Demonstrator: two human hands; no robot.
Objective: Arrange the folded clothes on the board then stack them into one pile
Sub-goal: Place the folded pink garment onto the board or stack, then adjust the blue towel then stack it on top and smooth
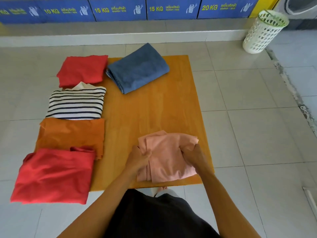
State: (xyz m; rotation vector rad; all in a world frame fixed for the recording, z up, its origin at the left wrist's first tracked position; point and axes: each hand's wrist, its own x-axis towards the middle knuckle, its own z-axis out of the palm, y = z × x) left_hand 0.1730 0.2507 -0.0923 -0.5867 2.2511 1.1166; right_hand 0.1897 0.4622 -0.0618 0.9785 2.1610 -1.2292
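An orange wooden board lies on the tiled floor. At its near right corner sits a folded pink garment; my left hand grips its left edge and my right hand grips its right edge. A folded blue garment lies at the board's far side. Down the board's left edge runs a row of folded clothes, partly on the floor: a red one farthest, a black-and-white striped one, an orange one, and nearest a larger red one.
A white perforated laundry basket stands at the far right by a washing machine. Blue panels marked with kilogram sizes line the far wall above a low step. Tiled floor surrounds the board.
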